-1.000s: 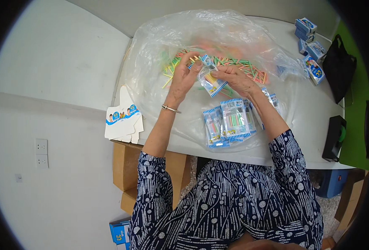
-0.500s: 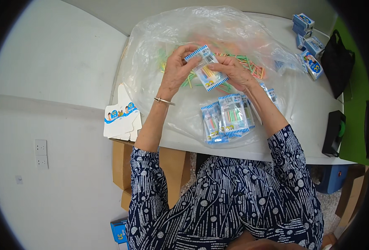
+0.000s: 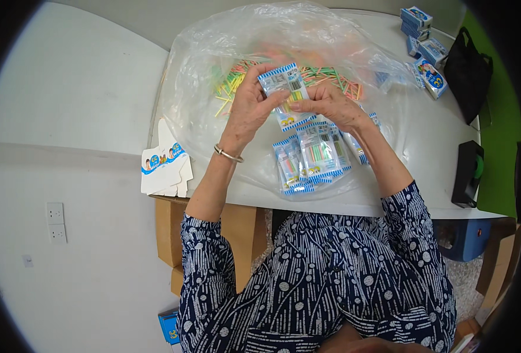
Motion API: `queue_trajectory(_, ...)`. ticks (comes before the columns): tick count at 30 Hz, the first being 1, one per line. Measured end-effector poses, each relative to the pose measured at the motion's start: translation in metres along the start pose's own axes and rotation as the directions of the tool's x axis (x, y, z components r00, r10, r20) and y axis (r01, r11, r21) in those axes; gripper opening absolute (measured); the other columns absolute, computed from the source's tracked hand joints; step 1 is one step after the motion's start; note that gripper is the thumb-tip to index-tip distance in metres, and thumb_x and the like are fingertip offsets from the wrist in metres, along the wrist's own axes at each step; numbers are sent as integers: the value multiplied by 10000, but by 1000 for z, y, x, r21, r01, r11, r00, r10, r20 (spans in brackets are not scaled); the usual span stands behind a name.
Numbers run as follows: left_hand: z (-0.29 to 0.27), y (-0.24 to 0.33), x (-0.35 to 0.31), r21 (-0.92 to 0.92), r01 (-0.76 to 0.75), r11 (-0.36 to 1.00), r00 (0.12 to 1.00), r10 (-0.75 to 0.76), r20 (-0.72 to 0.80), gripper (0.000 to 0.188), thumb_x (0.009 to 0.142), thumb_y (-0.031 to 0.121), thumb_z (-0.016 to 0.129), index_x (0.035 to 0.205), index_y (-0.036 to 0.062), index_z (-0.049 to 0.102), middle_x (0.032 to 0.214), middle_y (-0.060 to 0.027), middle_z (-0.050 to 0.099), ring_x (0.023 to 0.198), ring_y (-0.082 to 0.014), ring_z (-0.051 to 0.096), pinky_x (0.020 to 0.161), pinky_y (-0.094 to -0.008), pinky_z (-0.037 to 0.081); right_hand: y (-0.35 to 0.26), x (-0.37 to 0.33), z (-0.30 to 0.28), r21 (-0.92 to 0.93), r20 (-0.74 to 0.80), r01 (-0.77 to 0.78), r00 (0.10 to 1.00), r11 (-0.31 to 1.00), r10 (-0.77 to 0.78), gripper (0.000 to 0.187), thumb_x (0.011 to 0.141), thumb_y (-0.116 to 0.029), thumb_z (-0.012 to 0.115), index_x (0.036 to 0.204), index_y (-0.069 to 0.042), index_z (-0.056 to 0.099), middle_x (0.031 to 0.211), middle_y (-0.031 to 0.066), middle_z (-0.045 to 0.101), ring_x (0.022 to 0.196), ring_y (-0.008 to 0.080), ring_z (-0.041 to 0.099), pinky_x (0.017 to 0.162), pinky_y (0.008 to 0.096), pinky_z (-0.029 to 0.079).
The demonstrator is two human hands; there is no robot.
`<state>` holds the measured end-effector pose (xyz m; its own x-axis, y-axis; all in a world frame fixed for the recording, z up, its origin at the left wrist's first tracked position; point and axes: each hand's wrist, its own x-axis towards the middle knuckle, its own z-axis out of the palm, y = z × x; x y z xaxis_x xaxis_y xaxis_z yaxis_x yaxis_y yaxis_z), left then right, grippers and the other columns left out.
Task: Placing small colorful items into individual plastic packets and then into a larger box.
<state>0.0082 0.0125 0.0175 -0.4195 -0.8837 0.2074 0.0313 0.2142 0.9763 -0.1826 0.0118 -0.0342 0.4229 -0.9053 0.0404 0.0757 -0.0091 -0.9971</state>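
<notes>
Between both hands is a small clear packet point(image 3: 294, 87) with blue-and-white striped ends and thin coloured sticks inside. My left hand point(image 3: 250, 109) grips its left side, thumb across the front. My right hand point(image 3: 336, 107) pinches its right side, thumb on the front and fingers partly hidden. Loose thin sticks point(image 3: 232, 87) in yellow, green, orange and pink lie behind the hands. They are on or within a big crumpled clear plastic bag point(image 3: 204, 50). Nearer to me, several similar filled packets point(image 3: 319, 152) lie in an overlapping pile, some partly under my right forearm.
Flattened white-and-blue cartons point(image 3: 165, 173) lie at the table's left corner. Small blue-and-white boxes point(image 3: 416, 22) are stacked far right, beside a black bag point(image 3: 469, 76). A black tape dispenser point(image 3: 468, 176) stands at the right edge. Cardboard boxes point(image 3: 169, 229) sit below the table on the left.
The packet has turned a little more upright in my hands, both still holding it. The whole view has shifted slightly, and more loose sticks show left of the packet.
</notes>
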Motion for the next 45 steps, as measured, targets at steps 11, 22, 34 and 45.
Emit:
queue_trajectory(11,2,1,2,139,4,990,1000,-4,1,496,815,126,706,1238,27,466,1027,-67,609,930,-110,584,802,-246,471,-7,-9,2,-216,33,-96,994,972,105,188,760,-227,770,713,-60,698,578,-63,531,513,26,420,460,216,297)
queue_trajectory(22,18,-3,-11,204,20,979,996,-3,-86,355,769,126,734,1061,33,555,897,-55,630,826,-106,598,734,-251,489,-22,-36,-7,-143,-65,-17,998,990,7,252,852,-298,670,814,-48,662,701,-19,580,620,39,485,573,207,385)
queue_trajectory(34,56,-54,-47,691,-107,715,977,203,-59,480,749,158,727,1144,4,502,1098,-170,561,971,-332,532,833,-393,438,25,-100,8,-637,-370,-165,922,753,-111,275,877,-238,597,894,34,630,723,140,615,643,236,580,586,368,436)
queue_trajectory(45,27,-68,-124,491,299,818,934,-146,-327,514,818,238,705,1186,-39,475,1112,-187,547,955,-278,532,843,-382,444,15,-102,30,-795,-304,-209,949,569,-77,348,895,-287,575,773,38,563,728,199,589,695,366,564,641,435,426)
